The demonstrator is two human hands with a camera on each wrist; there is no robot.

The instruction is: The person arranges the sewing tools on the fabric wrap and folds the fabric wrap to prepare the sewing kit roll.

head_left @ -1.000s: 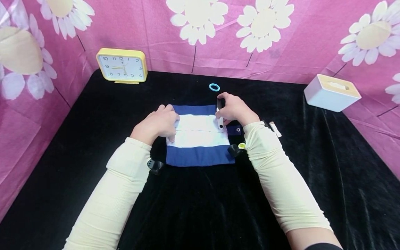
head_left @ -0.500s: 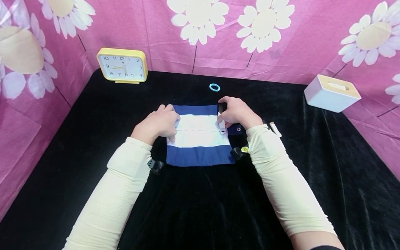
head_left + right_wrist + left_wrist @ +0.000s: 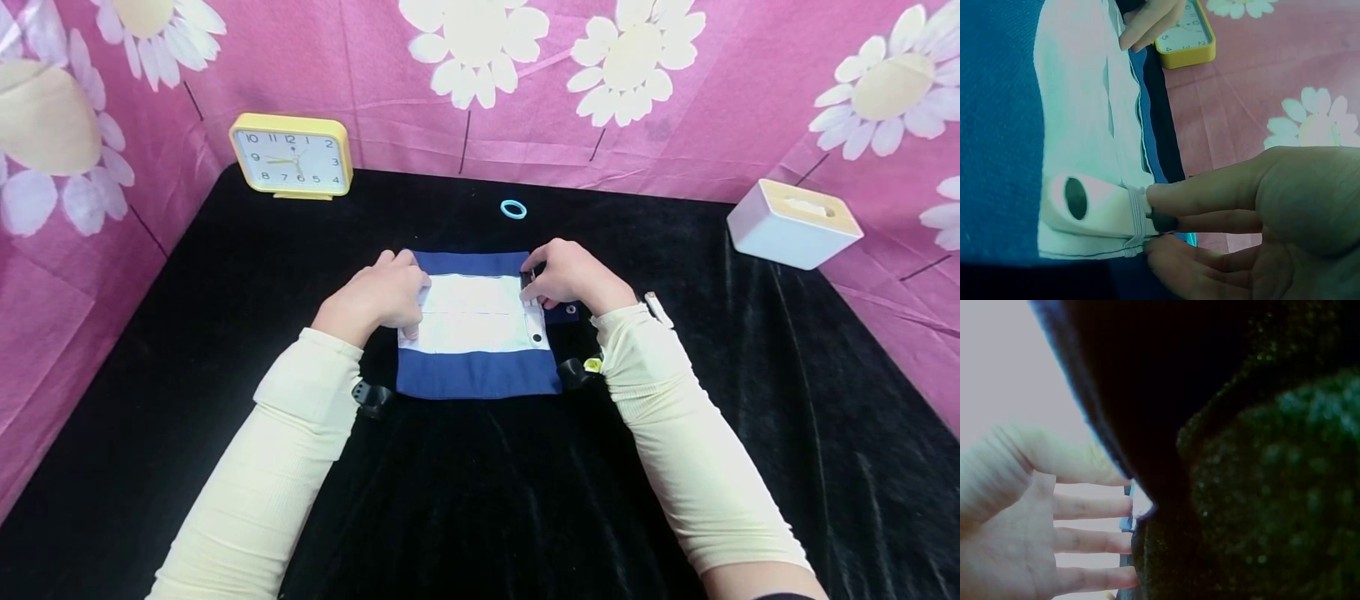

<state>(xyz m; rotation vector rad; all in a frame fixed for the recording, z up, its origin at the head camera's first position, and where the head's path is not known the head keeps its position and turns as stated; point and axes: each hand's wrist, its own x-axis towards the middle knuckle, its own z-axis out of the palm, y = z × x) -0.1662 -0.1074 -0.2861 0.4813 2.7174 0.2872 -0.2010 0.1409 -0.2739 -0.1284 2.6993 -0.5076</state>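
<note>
A blue cloth organizer (image 3: 480, 375) with a white middle band lies spread on the black cloth. At its left edge my left hand (image 3: 375, 296) rests with thumb and fingertips pressing the fabric; in the left wrist view its fingers look nearly straight. Over the right edge, my right hand (image 3: 573, 275) pinches the dark far end of a slim tool with a white handle (image 3: 1100, 206). The handle runs under a white elastic loop (image 3: 1138, 215) and has a dark oval near its end. My fingers hide the tool's tip, so its kind is unclear.
A light-blue ring (image 3: 513, 209) lies behind the organizer. A yellow clock (image 3: 291, 157) stands back left, a white tissue box (image 3: 795, 223) back right. By my right wrist are a small yellow item (image 3: 592, 365) and a white item (image 3: 658, 310). A snap strap (image 3: 562, 312) juts out right.
My right hand has moved a little toward me, sliding the white handle nearer the front blue band, through the elastic loop. The left hand has stayed in place.
</note>
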